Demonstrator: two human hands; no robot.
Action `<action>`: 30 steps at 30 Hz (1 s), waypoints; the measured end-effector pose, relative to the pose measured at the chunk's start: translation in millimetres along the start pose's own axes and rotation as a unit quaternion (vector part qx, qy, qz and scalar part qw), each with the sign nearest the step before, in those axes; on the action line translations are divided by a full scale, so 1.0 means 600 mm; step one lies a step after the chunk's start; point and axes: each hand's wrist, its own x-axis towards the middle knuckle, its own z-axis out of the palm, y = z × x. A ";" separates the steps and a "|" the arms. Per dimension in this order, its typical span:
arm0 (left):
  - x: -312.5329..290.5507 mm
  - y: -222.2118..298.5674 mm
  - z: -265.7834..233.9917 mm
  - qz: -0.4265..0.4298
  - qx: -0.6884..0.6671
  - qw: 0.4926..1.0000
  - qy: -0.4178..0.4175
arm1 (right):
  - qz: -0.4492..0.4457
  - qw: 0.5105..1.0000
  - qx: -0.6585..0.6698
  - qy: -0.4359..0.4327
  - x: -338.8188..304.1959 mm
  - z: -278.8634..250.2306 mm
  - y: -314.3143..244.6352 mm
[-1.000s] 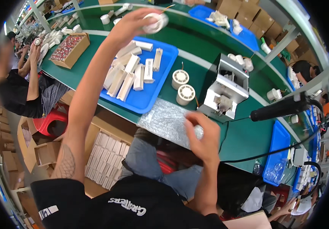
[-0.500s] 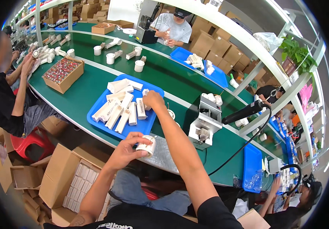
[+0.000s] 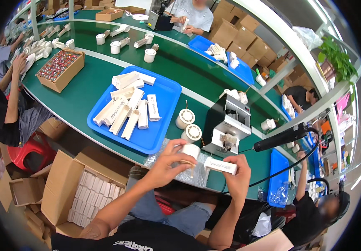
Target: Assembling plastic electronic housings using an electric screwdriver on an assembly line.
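My left hand point(image 3: 173, 164) is closed around a white round fan head point(image 3: 191, 151), with a short pale piece sticking out below it. Close by on the right, my right hand point(image 3: 237, 175) grips a white rectangular handle shell point(image 3: 220, 166) with printing along its side. The two parts are held near each other, apart, above the bench edge. To the left, a blue tray point(image 3: 166, 98) bears several more such shells. Beyond my hands stand two fan heads with slotted round faces, one fan head point(image 3: 185, 119) behind the other fan head point(image 3: 191, 132).
A black and silver machine point(image 3: 229, 121) stands right of the fan heads. Beside it hangs a black electric screwdriver point(image 3: 281, 137) on a cable. A carton point(image 3: 59, 190) of white parts is at lower left. Co-workers sit left, across and right.
My right hand has left the blue tray with a handle shell and come back beside my left hand. My left hand has moved right with the fan head.
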 end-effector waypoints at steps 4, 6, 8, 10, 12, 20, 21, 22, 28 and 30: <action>0.007 -0.017 0.046 0.045 0.083 0.995 -0.015 | -0.046 0.995 -0.086 0.008 -0.026 0.023 0.049; 0.017 -0.036 0.056 0.037 0.146 0.988 -0.032 | -0.043 0.996 -0.071 -0.023 -0.021 0.018 0.061; 0.006 -0.029 0.071 0.034 0.142 0.989 -0.021 | -0.040 0.997 -0.059 -0.038 -0.031 0.002 0.037; -0.002 -0.026 0.076 0.061 0.205 0.977 -0.020 | -0.006 0.994 0.001 -0.107 -0.036 -0.016 0.031; -0.015 -0.019 0.085 0.085 0.265 0.960 -0.018 | 0.009 0.995 0.025 -0.096 -0.058 -0.005 0.056; 0.023 -0.018 0.109 0.108 0.235 0.965 0.049 | -0.055 0.995 0.071 0.036 -0.047 0.006 0.107; 0.029 -0.013 0.112 0.044 0.208 0.975 0.058 | -0.053 0.989 0.103 0.090 -0.039 0.004 0.107; 0.032 -0.002 0.113 0.010 0.230 0.971 0.070 | 0.030 0.971 0.206 0.115 -0.034 0.002 0.100; 0.057 -0.024 0.124 0.042 0.196 0.976 0.085 | 0.013 0.887 0.423 0.187 0.004 0.006 0.063; 0.056 -0.025 0.137 0.033 0.192 0.978 0.075 | 0.014 0.889 0.422 0.178 0.001 0.010 0.065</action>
